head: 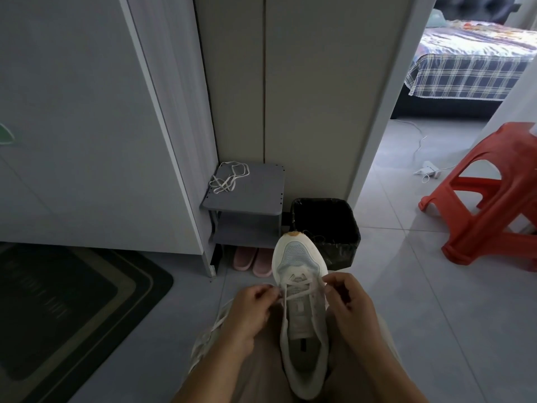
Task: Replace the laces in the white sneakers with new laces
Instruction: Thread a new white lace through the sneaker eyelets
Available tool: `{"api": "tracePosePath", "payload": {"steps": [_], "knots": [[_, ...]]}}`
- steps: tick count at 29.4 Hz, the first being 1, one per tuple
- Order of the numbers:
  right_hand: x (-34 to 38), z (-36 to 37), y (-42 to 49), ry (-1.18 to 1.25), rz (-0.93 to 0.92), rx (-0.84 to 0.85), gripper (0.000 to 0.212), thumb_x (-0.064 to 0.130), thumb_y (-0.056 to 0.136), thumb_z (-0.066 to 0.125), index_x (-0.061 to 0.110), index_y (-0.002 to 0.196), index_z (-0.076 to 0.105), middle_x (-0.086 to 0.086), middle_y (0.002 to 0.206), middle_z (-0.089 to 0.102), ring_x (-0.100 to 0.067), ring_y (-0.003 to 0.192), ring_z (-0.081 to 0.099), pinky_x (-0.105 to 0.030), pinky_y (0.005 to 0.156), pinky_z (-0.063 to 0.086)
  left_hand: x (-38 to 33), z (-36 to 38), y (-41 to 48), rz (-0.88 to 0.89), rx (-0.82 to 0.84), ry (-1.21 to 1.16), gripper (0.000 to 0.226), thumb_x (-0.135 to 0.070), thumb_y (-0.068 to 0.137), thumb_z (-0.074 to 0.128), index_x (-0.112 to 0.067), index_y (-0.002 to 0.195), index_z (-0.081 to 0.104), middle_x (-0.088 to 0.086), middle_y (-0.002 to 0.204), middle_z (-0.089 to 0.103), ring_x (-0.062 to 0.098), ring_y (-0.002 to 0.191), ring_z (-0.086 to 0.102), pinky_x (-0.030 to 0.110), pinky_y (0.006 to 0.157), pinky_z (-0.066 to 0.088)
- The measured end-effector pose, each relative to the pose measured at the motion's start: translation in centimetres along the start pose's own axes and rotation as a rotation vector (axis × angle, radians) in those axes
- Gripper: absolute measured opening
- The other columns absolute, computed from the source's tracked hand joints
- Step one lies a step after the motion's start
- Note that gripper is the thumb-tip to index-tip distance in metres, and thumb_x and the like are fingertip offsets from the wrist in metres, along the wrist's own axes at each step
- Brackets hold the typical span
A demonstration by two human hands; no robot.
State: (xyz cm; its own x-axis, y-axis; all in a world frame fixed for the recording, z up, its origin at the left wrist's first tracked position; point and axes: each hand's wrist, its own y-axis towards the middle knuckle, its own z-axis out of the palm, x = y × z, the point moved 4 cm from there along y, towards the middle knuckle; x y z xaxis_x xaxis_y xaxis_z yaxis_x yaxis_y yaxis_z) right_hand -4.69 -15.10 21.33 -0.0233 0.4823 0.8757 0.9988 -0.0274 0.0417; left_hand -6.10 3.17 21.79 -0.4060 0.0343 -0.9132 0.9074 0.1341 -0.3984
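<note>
Judging by the eyelets, you are at the toe-end rows of the white sneaker (302,321), which lies on your lap at 6 o'clock with its toe toward 12. The lace (297,285) crosses only there, and the rows nearer you are bare. Whether it is going in or coming out I cannot tell. Your left hand (252,306), at 9 o'clock of the tongue, pinches one end with curled fingers; your right hand (347,303), at 3 o'clock, pinches the other. A loose lace (229,177) lies on the grey shelf (255,194) at 11 o'clock. Next, even up both ends before working the next eyelet pair.
</note>
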Motion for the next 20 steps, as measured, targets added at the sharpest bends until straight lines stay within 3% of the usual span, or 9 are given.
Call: {"api": "tracePosePath", "payload": {"steps": [2, 4, 6, 9, 13, 15, 17, 20], "knots": [[0.6, -0.2, 0.0, 0.057, -0.008, -0.009, 0.021, 0.015, 0.090, 0.054, 0.036, 0.089, 0.056, 0.014, 0.090, 0.063, -0.004, 0.083, 0.060, -0.021, 0.071, 0.051, -0.4, -0.2, -0.1, -0.063, -0.094, -0.282, 0.009, -0.009, 0.089, 0.057, -0.010, 0.084, 0.064, 0.001, 0.061, 0.050, -0.001, 0.032, 0.031, 0.011, 0.032, 0.022], [1.2, -0.7, 0.0, 0.145, -0.011, -0.029, 0.024, 0.005, 0.090, 0.051, 0.028, 0.087, 0.058, 0.006, 0.088, 0.064, -0.002, 0.079, 0.060, -0.015, 0.067, 0.049, -1.2, -0.6, -0.4, -0.004, -0.151, -0.344, 0.006, -0.008, 0.086, 0.060, -0.011, 0.087, 0.066, -0.003, 0.056, 0.049, -0.001, 0.032, 0.033, 0.010, 0.032, 0.024], [1.9, -1.1, 0.2, 0.196, -0.016, -0.037, 0.027, 0.001, 0.090, 0.049, 0.026, 0.085, 0.059, 0.002, 0.085, 0.064, -0.002, 0.076, 0.059, -0.011, 0.066, 0.048, -2.6, -0.8, -0.8, 0.151, -0.206, -0.199, 0.006, -0.011, 0.085, 0.063, -0.014, 0.087, 0.067, -0.008, 0.057, 0.054, -0.002, 0.038, 0.043, 0.009, 0.039, 0.032], [3.8, -0.8, 0.2, 0.229, -0.043, 0.024, 0.024, 0.006, 0.092, 0.049, 0.027, 0.085, 0.058, 0.002, 0.090, 0.063, -0.005, 0.079, 0.059, -0.007, 0.066, 0.047, -4.5, -0.5, -1.5, 0.462, -0.234, 0.119, 0.005, -0.014, 0.085, 0.063, -0.013, 0.088, 0.066, -0.005, 0.077, 0.064, -0.002, 0.067, 0.059, 0.009, 0.055, 0.045], [7.5, 0.9, 1.1, 0.157, -0.123, 0.215, 0.011, 0.025, 0.091, 0.051, 0.035, 0.092, 0.055, 0.008, 0.101, 0.052, -0.002, 0.089, 0.054, -0.005, 0.071, 0.044, -5.3, 0.8, -2.3, 0.747, -0.186, 0.451, 0.015, -0.018, 0.088, 0.060, -0.014, 0.102, 0.064, -0.014, 0.089, 0.057, 0.002, 0.088, 0.056, 0.010, 0.070, 0.047], [8.7, 1.2, 2.0, 0.070, -0.153, 0.278, 0.011, 0.028, 0.090, 0.054, 0.037, 0.095, 0.052, 0.015, 0.097, 0.051, -0.001, 0.086, 0.055, -0.007, 0.071, 0.047, -5.6, 1.0, -2.7, 0.788, -0.154, 0.424, 0.024, -0.010, 0.091, 0.054, -0.014, 0.115, 0.059, -0.011, 0.102, 0.053, -0.004, 0.096, 0.053, 0.006, 0.076, 0.044], [9.3, 1.3, 2.6, 0.012, -0.153, 0.359, 0.017, 0.022, 0.089, 0.058, 0.030, 0.103, 0.053, 0.019, 0.093, 0.054, -0.001, 0.082, 0.057, -0.012, 0.075, 0.051, -6.4, 0.5, -3.0, 0.759, -0.147, 0.324, 0.031, -0.006, 0.094, 0.047, -0.023, 0.119, 0.053, -0.010, 0.105, 0.051, -0.003, 0.091, 0.055, 0.006, 0.073, 0.044], [10.3, 1.9, 2.8, 0.021, -0.222, 0.426, 0.023, 0.012, 0.085, 0.063, 0.025, 0.101, 0.052, 0.008, 0.089, 0.060, 0.000, 0.074, 0.060, -0.018, 0.072, 0.053, -7.8, -0.3, -3.0, 0.588, -0.055, 0.118, 0.034, -0.009, 0.096, 0.044, -0.032, 0.118, 0.053, -0.003, 0.088, 0.055, -0.001, 0.057, 0.050, 0.010, 0.051, 0.039]]}}
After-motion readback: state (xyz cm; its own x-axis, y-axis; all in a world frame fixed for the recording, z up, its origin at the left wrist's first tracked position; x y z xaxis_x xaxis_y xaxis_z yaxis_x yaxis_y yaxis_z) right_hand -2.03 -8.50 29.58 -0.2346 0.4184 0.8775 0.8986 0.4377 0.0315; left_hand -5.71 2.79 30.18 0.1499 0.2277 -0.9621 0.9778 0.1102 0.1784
